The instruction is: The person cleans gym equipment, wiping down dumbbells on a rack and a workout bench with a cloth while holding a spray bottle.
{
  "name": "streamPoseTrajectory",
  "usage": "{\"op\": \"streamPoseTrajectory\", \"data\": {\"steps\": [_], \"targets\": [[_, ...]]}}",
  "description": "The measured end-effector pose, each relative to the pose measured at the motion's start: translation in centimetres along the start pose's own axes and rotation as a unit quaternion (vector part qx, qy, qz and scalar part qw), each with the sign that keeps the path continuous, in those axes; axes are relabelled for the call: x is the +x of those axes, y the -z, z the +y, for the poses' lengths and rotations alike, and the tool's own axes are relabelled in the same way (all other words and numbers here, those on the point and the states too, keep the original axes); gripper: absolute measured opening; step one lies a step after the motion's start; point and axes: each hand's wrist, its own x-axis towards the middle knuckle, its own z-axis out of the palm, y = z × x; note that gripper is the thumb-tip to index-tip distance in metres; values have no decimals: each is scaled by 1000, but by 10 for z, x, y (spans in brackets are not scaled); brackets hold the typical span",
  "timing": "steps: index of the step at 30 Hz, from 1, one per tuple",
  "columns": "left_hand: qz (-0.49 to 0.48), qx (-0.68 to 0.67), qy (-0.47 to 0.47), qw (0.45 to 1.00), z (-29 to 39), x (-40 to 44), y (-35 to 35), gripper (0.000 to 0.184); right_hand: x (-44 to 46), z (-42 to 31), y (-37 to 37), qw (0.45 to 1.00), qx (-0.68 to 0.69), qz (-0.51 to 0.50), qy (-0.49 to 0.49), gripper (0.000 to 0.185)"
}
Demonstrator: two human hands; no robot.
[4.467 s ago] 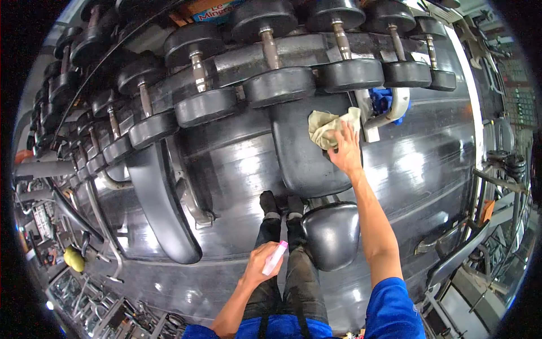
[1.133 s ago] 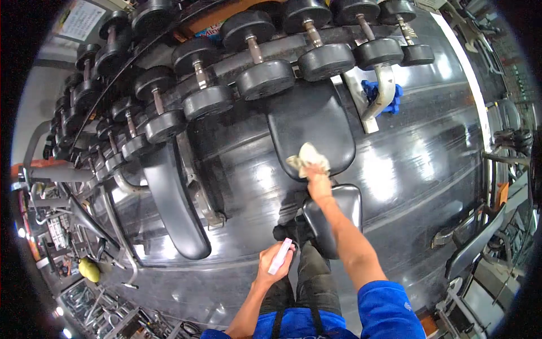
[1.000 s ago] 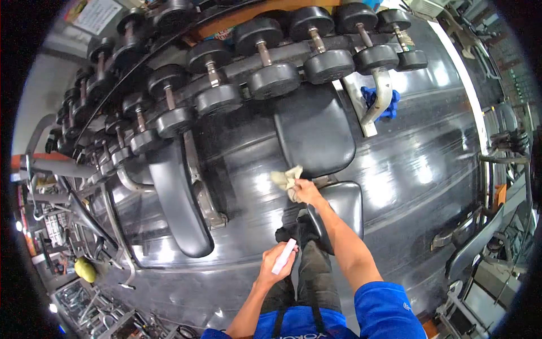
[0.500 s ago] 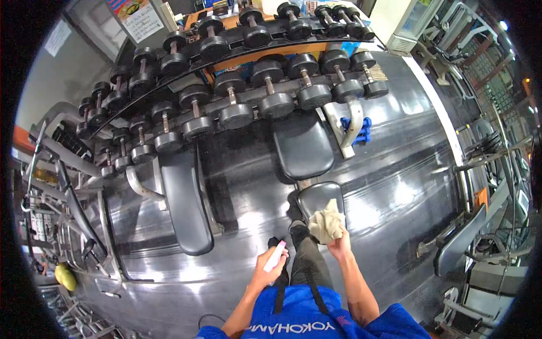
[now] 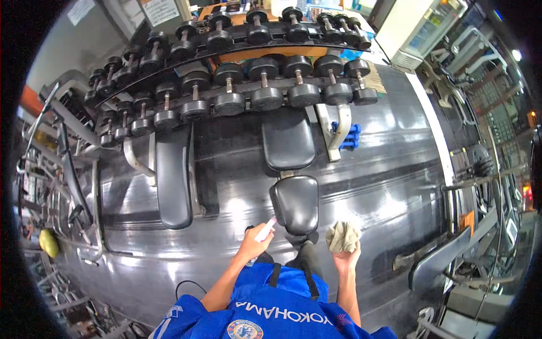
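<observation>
My left hand point(image 5: 253, 244) is wrapped round a white bottle with a pink top point(image 5: 265, 231), held low in front of my body. To the right, my right hand point(image 5: 346, 257) grips a crumpled beige cloth point(image 5: 342, 237), held up off the black floor. Between and beyond the hands lies a bench with a small black seat pad point(image 5: 298, 204) and a larger black pad point(image 5: 288, 146) behind it. Neither hand touches the pads.
Two rack rows hold several black dumbbells point(image 5: 266, 99). A long black bench point(image 5: 173, 179) stands left, blue dumbbells point(image 5: 348, 135) lie by the rack leg, and gym machines line both sides. Another black pad point(image 5: 440, 255) is at the right.
The cloth has gone from the large pad, past the small one, to the right in my right hand. My left hand still holds the bottle. The view has drawn back, showing more of the rack.
</observation>
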Motion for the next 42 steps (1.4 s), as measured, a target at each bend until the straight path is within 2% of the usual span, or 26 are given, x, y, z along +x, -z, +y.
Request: {"op": "streamPoseTrajectory", "data": {"steps": [3,6,7,8,10,15,17,20,21,26,28,34,36,38,42], "targets": [[50,44,-30,997,-8,1,-30,15,17,-38,21,1000,2,7,-29,51],[64,72,6,995,-9,1,-52,14,50,-78,53,996,-39,22,-83,54],[82,91,24,992,-30,4,-64,13,60,-92,63,991,-78,52,-99,55],[107,80,21,991,-34,9,-76,13,71,-107,68,989,-88,39,-110,54],[156,60,17,986,-44,15,-95,11,91,-130,80,985,-106,17,-134,54],[201,102,91,970,-57,33,-125,12,148,-168,119,977,-112,70,-165,53],[215,107,121,963,-50,42,-128,14,161,-170,115,975,-114,67,-177,52],[227,96,75,966,-41,54,-140,13,175,-165,111,972,-118,61,-196,51],[220,52,70,972,-57,57,-147,12,183,-161,111,970,-120,63,-201,51],[173,39,66,982,-58,68,-172,10,213,-135,123,960,-160,65,-221,52],[132,30,85,987,-54,68,-174,9,219,-123,103,958,-167,48,-226,52],[143,45,1,989,-92,46,-180,7,259,-95,101,958,-182,50,-216,52],[151,60,6,987,-99,31,-176,7,268,-86,101,956,-188,81,-209,51],[164,58,10,985,-109,19,-172,7,275,-75,104,959,-186,64,-204,52],[70,60,64,994,-103,-6,-164,10,285,-55,105,961,-187,80,-189,52]]}}
